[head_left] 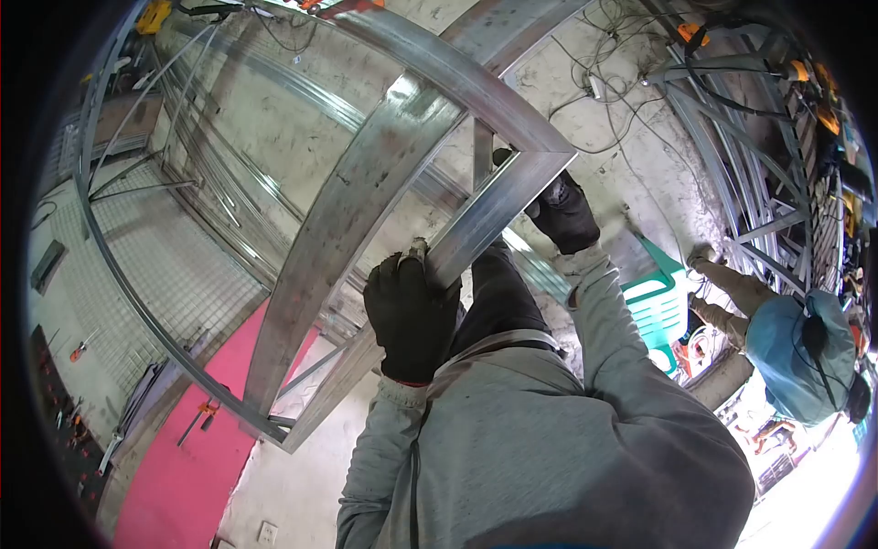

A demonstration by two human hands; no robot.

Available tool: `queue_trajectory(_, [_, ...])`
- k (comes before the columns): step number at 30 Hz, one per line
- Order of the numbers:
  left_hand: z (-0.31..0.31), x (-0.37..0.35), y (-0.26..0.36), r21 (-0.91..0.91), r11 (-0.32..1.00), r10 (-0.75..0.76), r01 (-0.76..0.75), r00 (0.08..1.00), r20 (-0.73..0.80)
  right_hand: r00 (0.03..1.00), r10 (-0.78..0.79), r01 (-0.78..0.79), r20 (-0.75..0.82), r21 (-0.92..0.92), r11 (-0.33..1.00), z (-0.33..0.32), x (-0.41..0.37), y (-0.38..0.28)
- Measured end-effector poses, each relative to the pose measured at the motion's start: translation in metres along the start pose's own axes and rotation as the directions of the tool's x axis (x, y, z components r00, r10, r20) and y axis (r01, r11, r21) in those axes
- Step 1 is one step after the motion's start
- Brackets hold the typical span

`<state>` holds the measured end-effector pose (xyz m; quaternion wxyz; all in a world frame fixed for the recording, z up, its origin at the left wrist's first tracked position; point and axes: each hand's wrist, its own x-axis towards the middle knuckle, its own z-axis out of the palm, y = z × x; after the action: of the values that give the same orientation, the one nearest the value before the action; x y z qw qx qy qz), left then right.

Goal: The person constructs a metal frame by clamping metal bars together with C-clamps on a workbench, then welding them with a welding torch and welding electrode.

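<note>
Near the centre of the frame, a metal frame (540,151) of grey bars reaches across in front of the person, and its pointed corner is just right of the middle. From this corner a short bar (494,210) goes down to the left, while a long bar (439,69) goes up to the upper left. The left hand (412,316), in a dark glove, is curled against the lower end of the short bar, with its fingers bent there. The right hand (564,215), also gloved, is on the other side of the short bar, just below the corner; its fingers are partly hidden, so one cannot tell if they pinch something. Behind the bars, a broad metal beam (357,192) runs from the upper right toward the lower left. Further out, a pink sheet (192,467) lies at lower left, with an orange clamp (207,421) over it. Thin cables (594,87) are tangled on the floor at upper right. Toward the right edge are a slotted green stool (654,284), many stacked metal bars (750,174) and another person (796,352) in a blue top, who bends forward.
</note>
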<state>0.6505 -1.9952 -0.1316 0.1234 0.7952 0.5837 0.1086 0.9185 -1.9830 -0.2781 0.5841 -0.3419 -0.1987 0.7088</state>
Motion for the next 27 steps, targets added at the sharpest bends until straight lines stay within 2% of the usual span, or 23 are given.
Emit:
queue_trajectory(3, [0.0,-0.001,0.0,0.004,1.0,-0.016,0.016,1.0,-0.006,0.993,0.039,-0.047,0.113,0.074,0.996,-0.008,0.006,0.002])
queue_trajectory(5, [-0.002,-0.003,0.001,-0.011,1.0,-0.026,0.026,0.999,-0.019,1.0,0.011,-0.01,-0.003,0.16,0.987,0.022,0.01,-0.012])
queue_trajectory(7, [-0.002,-0.003,0.002,-0.035,0.998,-0.051,0.051,0.999,0.0,0.999,-0.054,0.054,0.001,-0.042,0.998,0.013,0.006,-0.009])
queue_trajectory(8, [-0.002,-0.001,0.003,-0.039,0.997,-0.068,0.068,0.998,-0.007,0.997,-0.041,0.032,-0.062,-0.139,0.99,0.002,0.007,0.004])
queue_trajectory(9, [-0.002,-0.001,0.003,-0.052,0.997,-0.058,0.057,0.998,-0.022,0.99,-0.112,0.065,-0.082,-0.436,0.898,-0.01,0.0,0.012])
queue_trajectory(10, [-0.002,-0.001,0.004,-0.065,0.997,-0.048,0.045,0.998,-0.037,0.978,-0.183,0.062,-0.102,-0.693,0.719,-0.012,-0.004,0.013])
queue_trajectory(13, [-0.001,-0.003,0.001,-0.058,0.997,-0.053,0.051,0.998,-0.021,0.979,-0.204,0.118,-0.018,-0.764,0.635,-0.013,-0.005,0.012])
queue_trajectory(14, [-0.002,-0.002,0.002,-0.063,0.996,-0.065,0.064,0.998,-0.015,0.985,-0.168,0.103,-0.025,-0.699,0.707,-0.003,-0.004,0.004])
queue_trajectory(15, [-0.003,0.001,0.002,-0.072,0.996,-0.056,0.054,0.998,-0.02,0.987,-0.157,0.093,-0.027,-0.702,0.706,-0.004,-0.004,0.005])
queue_trajectory(17, [-0.003,0.002,0.002,-0.086,0.995,-0.047,0.045,0.999,-0.017,0.994,-0.051,0.004,-0.094,-0.448,0.894,-0.002,-0.003,0.003])
queue_trajectory(18, [-0.003,0.002,0.002,-0.092,0.995,-0.045,0.043,0.999,-0.019,0.994,-0.049,-0.002,-0.101,-0.449,0.893,-0.001,-0.004,0.001])
queue_trajectory(19, [-0.003,0.002,0.002,-0.098,0.994,-0.042,0.04,0.999,-0.023,0.996,0.005,-0.021,-0.084,-0.188,0.982,0.008,-0.001,-0.006])
queue_trajectory(21, [-0.002,0.002,0.001,-0.1,0.994,-0.036,0.034,0.999,-0.019,0.997,0.051,-0.046,-0.055,0.093,0.995,0.008,-0.002,-0.005])
queue_trajectory(22, [-0.001,0.001,0.0,-0.1,0.995,-0.033,0.031,0.999,-0.018,0.994,0.011,-0.033,-0.11,-0.205,0.978,0.003,-0.004,0.0])
queue_trajectory(24, [-0.001,0.001,0.001,-0.092,0.995,-0.03,0.028,0.999,-0.021,0.988,-0.04,-0.038,-0.151,-0.48,0.876,-0.008,-0.009,0.004])
queue_trajectory(25, [-0.001,0.001,0.001,-0.089,0.996,-0.026,0.023,0.999,-0.029,0.991,-0.07,-0.018,-0.113,-0.635,0.772,-0.008,-0.01,0.002])
queue_trajectory(26, [-0.001,0.001,0.001,-0.085,0.996,-0.023,0.021,0.999,-0.024,0.993,-0.093,0.004,-0.072,-0.767,0.641,-0.008,-0.011,0.002])
queue_trajectory(27, [0.0,0.0,0.0,-0.097,0.995,-0.026,0.024,0.999,-0.02,0.993,-0.095,0.003,-0.076,-0.764,0.646,-0.009,-0.011,0.004])
